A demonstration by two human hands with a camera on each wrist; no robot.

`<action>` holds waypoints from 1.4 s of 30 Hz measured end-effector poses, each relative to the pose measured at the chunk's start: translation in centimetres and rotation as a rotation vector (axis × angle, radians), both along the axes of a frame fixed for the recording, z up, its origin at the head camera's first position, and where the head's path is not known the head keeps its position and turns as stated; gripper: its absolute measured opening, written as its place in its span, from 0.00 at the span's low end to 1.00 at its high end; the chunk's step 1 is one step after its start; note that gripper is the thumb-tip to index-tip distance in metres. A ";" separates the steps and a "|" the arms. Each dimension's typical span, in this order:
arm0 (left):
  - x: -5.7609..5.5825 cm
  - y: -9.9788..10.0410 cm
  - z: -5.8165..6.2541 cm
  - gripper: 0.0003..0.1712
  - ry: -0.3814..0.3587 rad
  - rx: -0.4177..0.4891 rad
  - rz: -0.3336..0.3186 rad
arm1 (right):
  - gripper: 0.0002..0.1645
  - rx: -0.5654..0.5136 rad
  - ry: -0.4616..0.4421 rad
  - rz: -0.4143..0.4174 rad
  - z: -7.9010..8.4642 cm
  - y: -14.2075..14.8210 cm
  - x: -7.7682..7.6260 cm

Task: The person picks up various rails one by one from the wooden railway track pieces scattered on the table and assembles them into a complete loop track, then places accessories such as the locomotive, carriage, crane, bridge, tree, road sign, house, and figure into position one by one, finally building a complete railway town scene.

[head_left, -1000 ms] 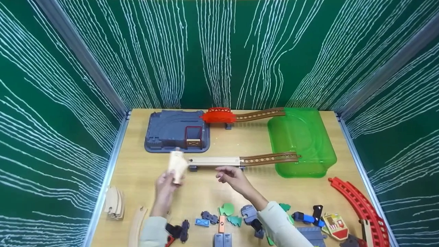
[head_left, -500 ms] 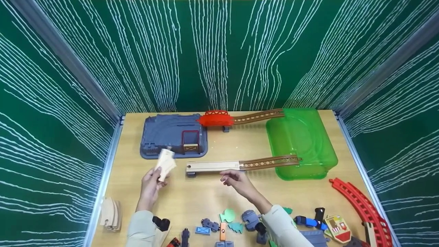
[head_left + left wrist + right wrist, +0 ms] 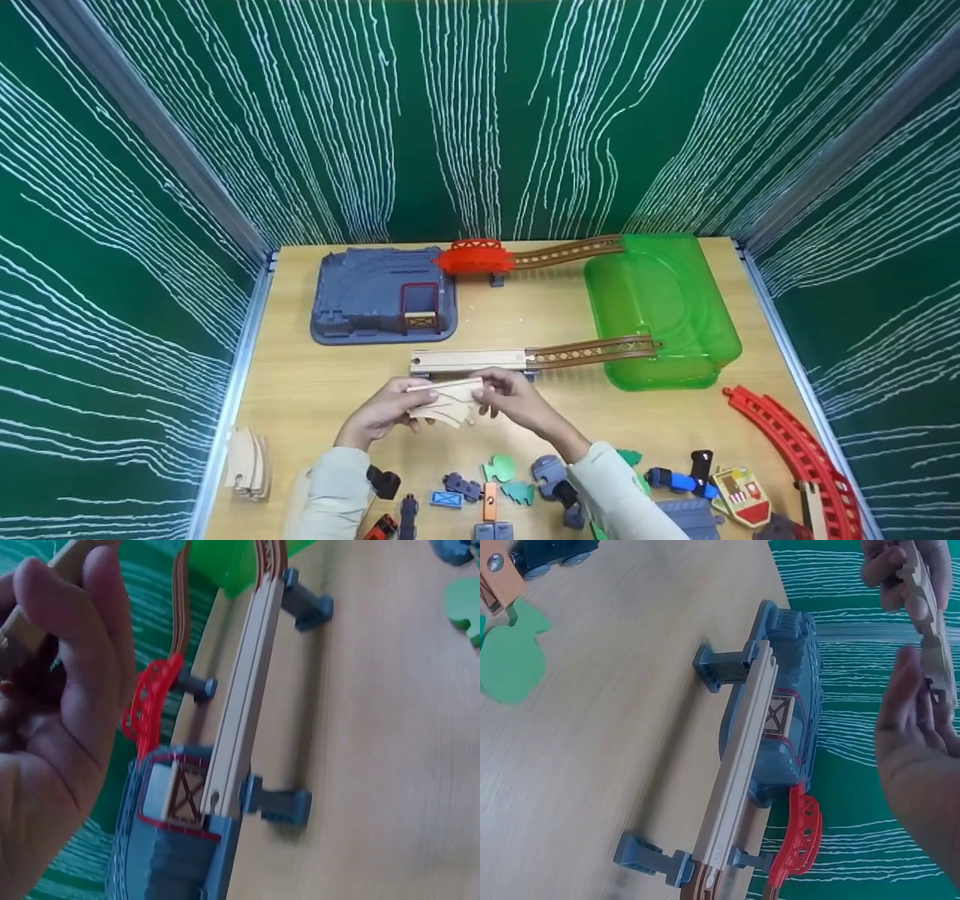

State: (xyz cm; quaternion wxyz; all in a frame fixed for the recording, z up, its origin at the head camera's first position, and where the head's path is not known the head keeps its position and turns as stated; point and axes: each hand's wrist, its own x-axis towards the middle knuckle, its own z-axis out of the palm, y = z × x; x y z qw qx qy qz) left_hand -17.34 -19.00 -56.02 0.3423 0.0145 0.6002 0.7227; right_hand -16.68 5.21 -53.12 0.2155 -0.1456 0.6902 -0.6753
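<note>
Across the table (image 3: 525, 315), I see the green tub (image 3: 664, 300) and the grey base (image 3: 367, 289) standing apart, and a straight wooden track (image 3: 465, 361) on grey posts (image 3: 281, 804), presumably to raise it. Nearer my camera, the left hand (image 3: 384, 411) pinches one end of a smaller track piece (image 3: 448, 400) between thumb and fingers, the right hand (image 3: 517, 399) the other; I judge two grips steady it above the table. It looks pale, short and grooved, with a curving fork.

The left arm (image 3: 334, 484) and right arm (image 3: 619, 487) reach forward and slant inward, with the left hand (image 3: 386, 411) and right hand (image 3: 519, 399) facing each other, near but apart, both in a pinching grip.
</note>
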 end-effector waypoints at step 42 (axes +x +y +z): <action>-4.4 -12.2 -5.1 0.08 -0.245 0.086 0.795 | 0.23 0.332 0.875 -0.230 -8.3 4.7 0.6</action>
